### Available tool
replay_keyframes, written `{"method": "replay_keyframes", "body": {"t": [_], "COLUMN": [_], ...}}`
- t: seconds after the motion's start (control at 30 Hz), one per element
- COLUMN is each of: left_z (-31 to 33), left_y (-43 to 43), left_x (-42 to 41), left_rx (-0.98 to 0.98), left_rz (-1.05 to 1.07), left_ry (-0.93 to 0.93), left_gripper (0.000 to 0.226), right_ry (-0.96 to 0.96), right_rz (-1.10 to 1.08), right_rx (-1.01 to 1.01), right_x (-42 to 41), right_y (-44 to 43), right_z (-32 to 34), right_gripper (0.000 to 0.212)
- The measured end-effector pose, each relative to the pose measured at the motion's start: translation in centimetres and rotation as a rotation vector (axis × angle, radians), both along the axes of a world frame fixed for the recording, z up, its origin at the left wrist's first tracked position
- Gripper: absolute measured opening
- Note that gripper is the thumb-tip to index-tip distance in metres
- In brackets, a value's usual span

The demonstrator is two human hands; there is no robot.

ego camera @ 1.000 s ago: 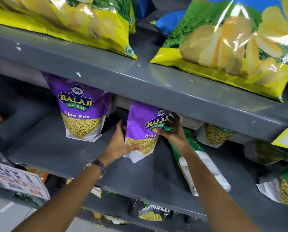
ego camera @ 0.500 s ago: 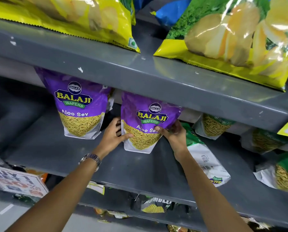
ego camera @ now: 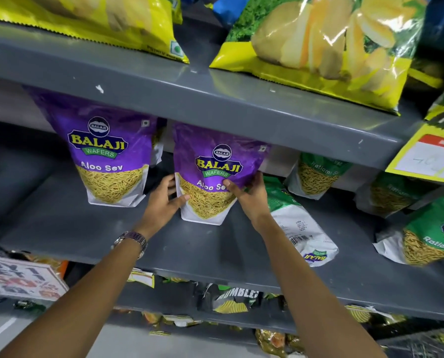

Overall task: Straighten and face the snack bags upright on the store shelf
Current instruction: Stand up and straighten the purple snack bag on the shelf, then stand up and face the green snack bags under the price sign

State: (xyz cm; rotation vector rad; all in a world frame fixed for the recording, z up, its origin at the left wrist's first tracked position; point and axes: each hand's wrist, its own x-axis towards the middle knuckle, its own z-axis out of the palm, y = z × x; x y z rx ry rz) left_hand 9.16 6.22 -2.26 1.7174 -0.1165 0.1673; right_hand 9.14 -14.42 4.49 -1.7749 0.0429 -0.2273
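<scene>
Head view: a purple foil pouch of Aloo Sev with a white base [ego camera: 210,177] is held upright on the grey metal middle shelf [ego camera: 112,236], its printed front turned toward the camera and its top edge tucked under the lip of the grey metal upper shelf [ego camera: 241,99]. The pouch is gripped at both lower sides: the left hand [ego camera: 164,202] is closed against its left edge, thumb laid across the front, and the right hand [ego camera: 252,195] is closed against its right edge, thumb pressed near the printed name. A metal wristwatch [ego camera: 131,240] is worn on the left wrist. Just to the left, a second purple Aloo Sev pouch [ego camera: 107,156] is seen standing upright and facing forward, apart from the held one. Beside the right forearm a green and white snack pouch [ego camera: 301,228] is laid flat on the same shelf, barcode side up, its logo upside down. Further right, more green pouches of sev [ego camera: 427,236] are seen, seemingly tilted, though the frame edge distorts them. Large yellow crisp bags [ego camera: 319,42] are laid on the upper shelf.
</scene>
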Motion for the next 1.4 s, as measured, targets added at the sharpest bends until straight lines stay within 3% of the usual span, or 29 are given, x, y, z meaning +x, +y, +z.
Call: {"method": "replay_keyframes", "body": {"t": [0.07,0.17,0.27,0.33,0.43,0.5,0.6,0.7,0.8,1.07,1.2,1.3,1.4], "left_z": [-0.3,-1.1,-0.5,1.1,3.5,3.7,2.8,2.1,1.3,0.9,2.3,2.4,1.7], "left_y": [-0.8,-3.9,-9.6,-13.6,-18.4,-20.9,-24.3,-25.8,-25.5,-23.8,-24.2,-24.5,-24.2], "left_x": [-1.2,-4.0,-5.7,-5.7,-5.6,-5.6,-5.6,-5.3,-5.7,-6.2,-4.1,-2.7,-2.2], "left_rx": [-0.082,-0.131,-0.111,-0.209,-0.303,-0.309,-0.125,-0.312,-0.401,-0.218,-0.046,0.041,0.034], "left_rz": [0.117,0.362,0.455,0.582,0.700,0.669,0.420,0.190,0.142,-0.019,-0.112,-0.121,-0.090], "left_ry": [-0.015,-0.093,-0.094,-0.054,0.082,0.239,0.558,0.669,0.605,0.235,0.094,0.035,0.035], "left_gripper": [0.060,0.045,0.050,0.064,0.080,0.084,0.084,0.061,0.040,0.084,0.083,0.088,0.110], "right_ry": [-0.003,-0.046,-0.009,0.158,0.412,0.541,0.606,0.582,0.556,0.199,0.051,0.021,0.040], "right_rz": [0.002,-0.133,-0.382,-0.454,-0.276,-0.128,-0.030,0.029,0.009,0.046,0.026,0.024,0.087], "right_rx": [-0.009,0.067,-0.318,-0.548,-0.542,-0.489,-0.187,-0.044,0.021,0.224,0.297,0.257,0.213], "right_x": [-0.1,-0.8,-1.5,-1.7,-1.6,-2.0,-3.4,-3.5,-3.4,-4.6,-3.4,-3.1,-3.3], "right_y": [-0.9,-4.0,-10.2,-14.6,-19.1,-20.8,-21.8,-22.0,-21.1,-22.8,-24.1,-25.4,-26.6], "right_z": [0.2,0.4,0.4,0.3,-0.9,-1.9,-3.1,-3.7,-3.6,-3.6,-2.0,-1.1,-0.3], "right_gripper": [0.056,0.055,0.049,0.050,0.051,0.045,0.034,0.036,0.045,0.061,0.078,0.064,0.054]}}
